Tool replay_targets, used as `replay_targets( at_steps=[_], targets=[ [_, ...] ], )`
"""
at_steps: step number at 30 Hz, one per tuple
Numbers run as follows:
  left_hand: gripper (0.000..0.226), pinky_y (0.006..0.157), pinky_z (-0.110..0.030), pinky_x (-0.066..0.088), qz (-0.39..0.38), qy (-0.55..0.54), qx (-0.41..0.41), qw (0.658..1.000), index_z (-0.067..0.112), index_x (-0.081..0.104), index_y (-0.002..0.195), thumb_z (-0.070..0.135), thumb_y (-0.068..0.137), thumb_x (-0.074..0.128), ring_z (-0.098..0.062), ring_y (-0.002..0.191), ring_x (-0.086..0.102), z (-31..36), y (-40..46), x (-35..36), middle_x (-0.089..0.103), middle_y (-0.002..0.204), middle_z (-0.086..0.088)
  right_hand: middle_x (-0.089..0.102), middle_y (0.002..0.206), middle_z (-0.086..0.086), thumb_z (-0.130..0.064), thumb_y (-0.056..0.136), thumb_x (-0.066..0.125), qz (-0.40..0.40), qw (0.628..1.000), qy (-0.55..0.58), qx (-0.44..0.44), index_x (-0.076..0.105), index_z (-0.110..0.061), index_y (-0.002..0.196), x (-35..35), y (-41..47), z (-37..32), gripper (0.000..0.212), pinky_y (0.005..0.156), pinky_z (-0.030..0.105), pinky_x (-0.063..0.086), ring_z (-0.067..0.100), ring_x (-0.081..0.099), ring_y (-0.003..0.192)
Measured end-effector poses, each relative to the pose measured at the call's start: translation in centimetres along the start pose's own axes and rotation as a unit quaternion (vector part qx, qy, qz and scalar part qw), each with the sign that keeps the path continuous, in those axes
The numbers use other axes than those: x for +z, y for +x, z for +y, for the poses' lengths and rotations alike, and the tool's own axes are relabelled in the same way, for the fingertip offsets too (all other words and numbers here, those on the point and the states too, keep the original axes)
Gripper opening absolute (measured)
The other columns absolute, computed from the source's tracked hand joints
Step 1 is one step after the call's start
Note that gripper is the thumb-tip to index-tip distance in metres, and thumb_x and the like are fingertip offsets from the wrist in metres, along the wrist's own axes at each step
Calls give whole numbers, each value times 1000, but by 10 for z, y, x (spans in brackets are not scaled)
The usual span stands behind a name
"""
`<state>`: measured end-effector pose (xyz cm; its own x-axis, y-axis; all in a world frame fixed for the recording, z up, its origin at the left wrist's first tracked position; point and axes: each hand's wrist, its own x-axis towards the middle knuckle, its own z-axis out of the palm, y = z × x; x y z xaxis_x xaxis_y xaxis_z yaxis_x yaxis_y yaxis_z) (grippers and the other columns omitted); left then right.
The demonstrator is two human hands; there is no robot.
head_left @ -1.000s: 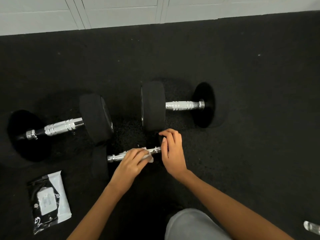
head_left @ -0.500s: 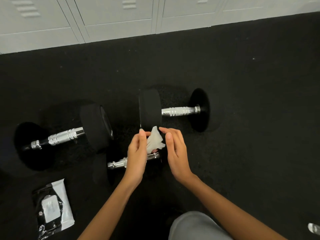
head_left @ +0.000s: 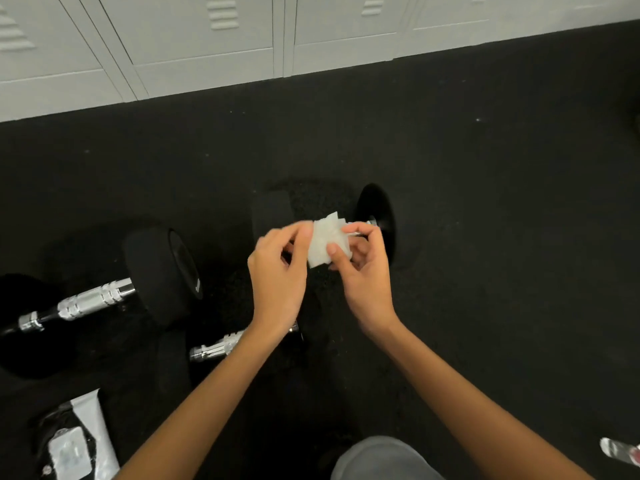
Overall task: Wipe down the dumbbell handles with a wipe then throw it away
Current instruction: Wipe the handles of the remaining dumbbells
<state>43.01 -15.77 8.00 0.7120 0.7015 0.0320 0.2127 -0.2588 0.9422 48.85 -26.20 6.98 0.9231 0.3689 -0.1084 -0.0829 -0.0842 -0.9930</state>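
Head camera looks down at a black rubber floor (head_left: pixel 485 237) with a row of pale grey lockers (head_left: pixel 207 46) along the far edge. Both hands are raised above the floor and hold one white wipe (head_left: pixel 325 242) between them. The left hand (head_left: pixel 277 278) pinches the left edge of the wipe with its curled fingers and thumb. The right hand (head_left: pixel 367 271) grips the right side, its thumb pressed on the front of the wipe and its fingers curled behind it. The wipe is crumpled and folded, and it touches no dumbbell.

Three dumbbells lie on the floor. The far dumbbell (head_left: pixel 375 220) is partly hidden behind the hands and the wipe; only its two black heads and a small bit of the chrome handle show. The left dumbbell (head_left: pixel 93 301) lies to the left, with its chrome handle in plain view between two black heads. The near dumbbell (head_left: pixel 218 346) lies under the left forearm, and only the left part of its chrome handle shows.

A black and white wipe packet (head_left: pixel 72 445) lies on the floor at the lower left corner, near the left dumbbell. At the bottom a grey clothed knee (head_left: pixel 381 459) of the person is visible. At the lower right edge a small shiny object (head_left: pixel 620 448) lies on the floor; what it is I cannot tell.
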Motion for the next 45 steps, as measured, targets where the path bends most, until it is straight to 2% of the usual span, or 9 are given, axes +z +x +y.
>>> replay_targets(
  at_steps=[4, 8, 12, 17, 29, 33, 36, 40, 45],
  targets=[
    [29, 87, -17, 30, 15, 144, 88, 986, 19, 60, 121, 22, 99, 42, -4, 105, 42, -8, 38, 1, 54, 110, 8, 61, 106, 8, -7, 93, 53, 6, 989, -144, -22, 49, -28, 115, -5, 43, 24, 30, 81, 41, 53, 23, 61, 92],
    [38, 110, -36, 26, -68, 278, 91, 954, 11, 46, 135, 21, 101, 34, -17, 132, 35, -22, 75, 8, 47, 136, -5, 52, 120, 8, 1, 94, 47, -54, 950, -296, -79, 56, -12, 123, -6, 65, 46, 33, 94, 15, 41, 9, 48, 104],
    [42, 117, -44, 16, -107, 354, 43, 928, 11, 39, 140, 24, 102, 26, -18, 140, 26, -26, 86, 20, 41, 145, -6, 48, 129, 11, -3, 89, 57, -43, 841, -512, -172, 62, -15, 119, -13, 71, 70, 32, 98, 38, 37, 26, 44, 115],
    [43, 116, -42, 20, -108, 409, 77, 903, 12, 43, 138, 26, 101, 26, -17, 136, 35, -39, 82, 23, 47, 142, -4, 57, 130, 3, -9, 93, 49, -128, 780, -571, -221, 54, -10, 131, -14, 78, 73, 38, 116, 46, 23, 21, 39, 135],
    [40, 113, -40, 29, -30, 273, 89, 958, 13, 43, 137, 16, 97, 36, -17, 116, 54, -44, 80, 22, 62, 118, -7, 67, 71, 1, -28, 102, 37, -63, 864, -498, -41, 48, -13, 105, 22, 108, 60, 18, 103, 35, 28, 18, 60, 70],
    [40, 112, -42, 31, -27, 274, 95, 957, 12, 44, 136, 14, 96, 37, -18, 115, 55, -45, 78, 22, 63, 117, -7, 69, 74, 2, -38, 101, 36, -34, 837, -545, 22, 59, -11, 96, 45, 111, 53, 35, 106, 38, 26, 21, 64, 78],
    [42, 112, -42, 31, -24, 258, 87, 962, 12, 43, 136, 13, 95, 36, -17, 114, 55, -44, 77, 21, 62, 118, -7, 67, 81, 2, -29, 101, 35, -89, 841, -529, -70, 61, -12, 90, 46, 94, 61, 33, 114, 46, 17, 19, 64, 88],
    [41, 109, -43, 34, -15, 242, 77, 967, 12, 44, 136, 10, 95, 37, -17, 114, 56, -44, 79, 21, 62, 120, -6, 56, 133, 4, -15, 96, 45, -187, 808, -509, -229, 51, -8, 131, 17, 74, 79, 37, 120, 46, 4, 19, 36, 137],
    [41, 109, -43, 35, -8, 235, 63, 970, 14, 43, 136, 8, 96, 39, -14, 115, 55, -46, 81, 22, 62, 121, -3, 49, 140, 6, -18, 96, 52, -193, 778, -514, -305, 50, -13, 136, -20, 86, 79, 41, 116, 41, 20, 21, 36, 136]
  ],
)
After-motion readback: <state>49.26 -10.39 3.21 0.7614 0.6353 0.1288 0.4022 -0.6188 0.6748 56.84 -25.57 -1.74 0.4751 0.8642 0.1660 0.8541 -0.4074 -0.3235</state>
